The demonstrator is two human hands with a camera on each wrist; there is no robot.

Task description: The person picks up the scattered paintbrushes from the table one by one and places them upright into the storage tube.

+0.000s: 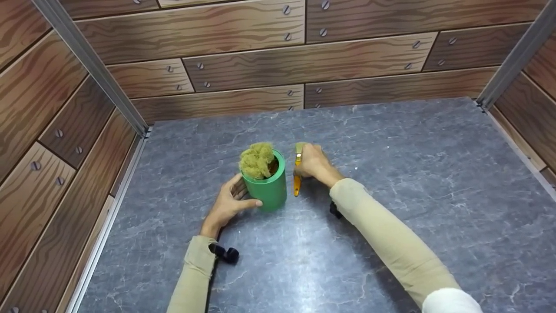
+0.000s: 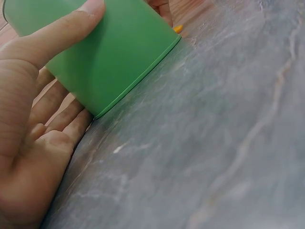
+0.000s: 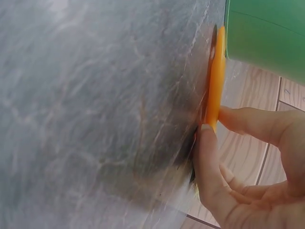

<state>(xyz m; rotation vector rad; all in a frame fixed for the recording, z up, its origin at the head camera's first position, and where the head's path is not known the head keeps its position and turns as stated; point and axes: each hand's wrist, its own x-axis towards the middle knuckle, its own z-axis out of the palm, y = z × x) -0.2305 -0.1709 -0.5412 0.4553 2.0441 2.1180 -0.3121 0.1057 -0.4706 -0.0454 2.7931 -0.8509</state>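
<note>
A green cylindrical pot [image 1: 266, 191] stands upright on the tabletop, with a yellow-green mossy tuft [image 1: 256, 161] at its top and something brown inside beside it. My left hand [image 1: 229, 203] holds the pot from the left; its thumb [image 2: 66, 36] lies along the near wall and the other fingers reach round the far side. Just right of the pot lies a flat paintbrush [image 1: 296, 184] with an orange handle, its pale bristles pointing away. Thumb and index finger of my right hand [image 1: 313, 161] pinch the orange handle [image 3: 217, 81] close to the table surface.
The grey marbled tabletop [image 1: 412, 174] extends around both hands. Wood-patterned walls [image 1: 243, 26] enclose the back and sides, with metal corner posts [image 1: 93, 65] at left and right. Each wrist carries a small black device [image 1: 228, 254].
</note>
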